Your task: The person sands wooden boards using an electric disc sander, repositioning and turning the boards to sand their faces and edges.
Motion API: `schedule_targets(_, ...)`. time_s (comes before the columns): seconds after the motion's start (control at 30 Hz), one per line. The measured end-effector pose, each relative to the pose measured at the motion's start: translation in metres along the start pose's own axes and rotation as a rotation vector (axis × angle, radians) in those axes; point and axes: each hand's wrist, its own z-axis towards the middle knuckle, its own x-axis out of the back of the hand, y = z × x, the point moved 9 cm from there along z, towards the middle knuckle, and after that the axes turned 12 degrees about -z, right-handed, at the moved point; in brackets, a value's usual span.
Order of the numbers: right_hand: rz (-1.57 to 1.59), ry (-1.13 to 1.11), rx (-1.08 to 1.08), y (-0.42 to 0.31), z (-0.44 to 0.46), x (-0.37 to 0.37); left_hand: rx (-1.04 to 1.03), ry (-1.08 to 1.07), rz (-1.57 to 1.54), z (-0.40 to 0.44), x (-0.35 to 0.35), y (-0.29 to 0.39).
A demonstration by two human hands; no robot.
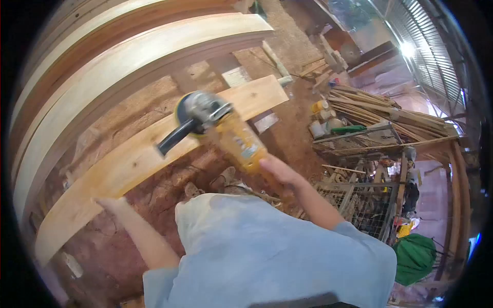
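Observation:
My right hand (281, 171) is closed around the yellow body of an angle grinder (239, 141). The grinder's metal head and round disc point away from me, with a black side handle (177, 136) sticking out to the left. Beneath the grinder runs a long, pale wooden plank (134, 163), reaching from the lower left to the upper middle; I cannot tell whether the disc touches it. At the plank's near edge is my left hand (111, 204), slightly blurred, with a finger stretched out against the wood.
Long boards (144, 49) lie side by side beyond the plank. On the right are a pile of wooden strips (382, 110), a wire-mesh crate (367, 208), yellow containers (319, 106) and a green bag (415, 259). Sawdust and reddish dirt cover the ground.

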Motion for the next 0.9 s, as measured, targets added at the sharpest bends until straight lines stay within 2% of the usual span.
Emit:
schedule_targets(0.03, -0.068, 0.044, -0.003, 0.028, 0.005, 0.022, 0.040, -0.023, -0.017, 0.007, -0.002, -0.013)
schedule_targets(0.1, 0.185, 0.132, -0.168, 0.031, -0.010, 0.033, 0.075, -0.008, -0.075, -0.012, -0.018, -0.036)
schedule_targets(0.13, 0.125, 0.152, -0.179, 0.026, -0.015, 0.045, 0.060, 0.020, -0.109, -0.018, -0.017, -0.040)
schedule_targets(0.17, 0.252, 0.087, -0.163, -0.010, -0.029, 0.026, 0.023, 0.067, -0.150, -0.021, -0.014, -0.036)
schedule_targets(0.23, 0.275, 0.321, -0.263, 0.021, -0.025, 0.055, -0.125, 0.232, -0.245, -0.024, -0.001, -0.025)
schedule_targets(0.27, 0.264, 0.277, -0.224, 0.032, -0.019, 0.067, -0.154, 0.505, -0.004, -0.075, -0.024, 0.002)
schedule_targets(0.33, 0.220, 0.245, -0.232, 0.044, -0.013, 0.082, -0.204, 0.560, 0.061, -0.071, 0.001, 0.008)
schedule_targets(0.4, 0.255, 0.239, -0.262, 0.052, -0.013, 0.083, -0.184, 0.573, 0.152, -0.069, 0.010, 0.013)
schedule_targets(0.43, 0.306, 0.263, -0.286, 0.063, -0.025, 0.088, -0.240, 0.559, 0.132, -0.075, 0.014, 0.023)
schedule_targets(0.5, 0.295, 0.389, -0.349, 0.055, -0.034, 0.082, -0.236, 0.544, 0.208, -0.085, 0.011, 0.035)
schedule_targets(0.53, 0.312, 0.313, -0.377, 0.060, -0.035, 0.079, -0.293, 0.276, 0.054, -0.054, 0.025, 0.030)
schedule_targets(0.57, 0.333, 0.249, -0.399, 0.073, -0.035, 0.079, -0.209, 0.100, -0.009, -0.030, 0.044, 0.025)
schedule_targets(0.6, 0.195, 0.299, -0.305, 0.086, -0.033, 0.091, -0.189, 0.285, 0.182, -0.046, 0.030, 0.038)
schedule_targets(0.63, 0.181, 0.308, -0.300, 0.064, -0.037, 0.076, -0.098, 0.209, 0.130, -0.026, 0.031, 0.035)
schedule_targets(0.67, 0.166, 0.272, -0.269, 0.049, -0.037, 0.065, -0.191, 0.217, 0.231, -0.014, 0.047, 0.047)
schedule_targets(0.7, 0.149, 0.220, -0.237, 0.040, -0.035, 0.054, -0.174, 0.487, 0.473, -0.051, 0.021, 0.060)
schedule_targets(0.73, 0.124, 0.185, -0.178, 0.045, -0.026, 0.058, -0.222, 0.403, 0.337, -0.037, 0.020, 0.051)
schedule_targets(0.8, 0.153, 0.062, -0.102, 0.031, -0.018, 0.058, -0.286, 0.273, 0.852, -0.029, 0.006, 0.064)
schedule_targets(0.83, 0.199, -0.018, -0.068, 0.013, -0.021, 0.042, -0.376, 0.245, 1.525, -0.016, 0.013, 0.093)
schedule_targets(0.87, 0.219, 0.020, -0.067, 0.005, -0.019, 0.041, -0.487, 0.179, 2.198, -0.001, 0.005, 0.094)
schedule_targets(0.9, 0.167, -0.047, -0.106, 0.004, -0.018, 0.031, -0.493, 0.132, 2.209, -0.010, -0.013, 0.082)
